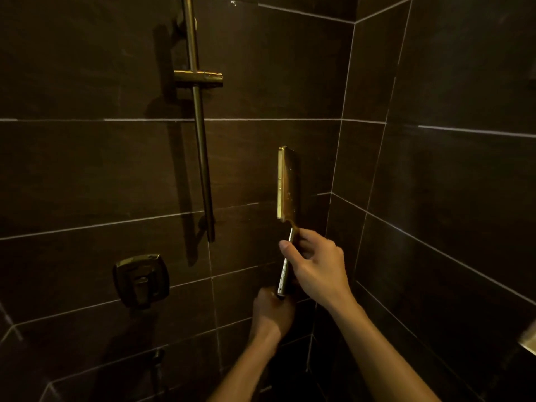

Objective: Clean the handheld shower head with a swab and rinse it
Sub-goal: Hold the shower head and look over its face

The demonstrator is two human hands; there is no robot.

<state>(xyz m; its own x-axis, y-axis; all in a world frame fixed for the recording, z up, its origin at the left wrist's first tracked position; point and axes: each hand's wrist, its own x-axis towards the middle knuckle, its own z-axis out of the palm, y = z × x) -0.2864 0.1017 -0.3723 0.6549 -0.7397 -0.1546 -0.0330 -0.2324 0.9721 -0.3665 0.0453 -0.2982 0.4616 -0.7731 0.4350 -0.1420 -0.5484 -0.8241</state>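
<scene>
A gold, flat rectangular handheld shower head stands upright and edge-on in front of the dark tiled wall, with water drops on its side. My right hand grips its slim handle just below the head, thumb across the front. My left hand is curled round the bottom end of the handle, where the hose fitting is; the hose itself is hidden in shadow. No swab is visible.
A gold slide rail with an empty holder bracket runs down the wall to the left. A square mixer valve handle sits at lower left. A wall outlet fitting is dim below. Tiled walls meet in a corner on the right.
</scene>
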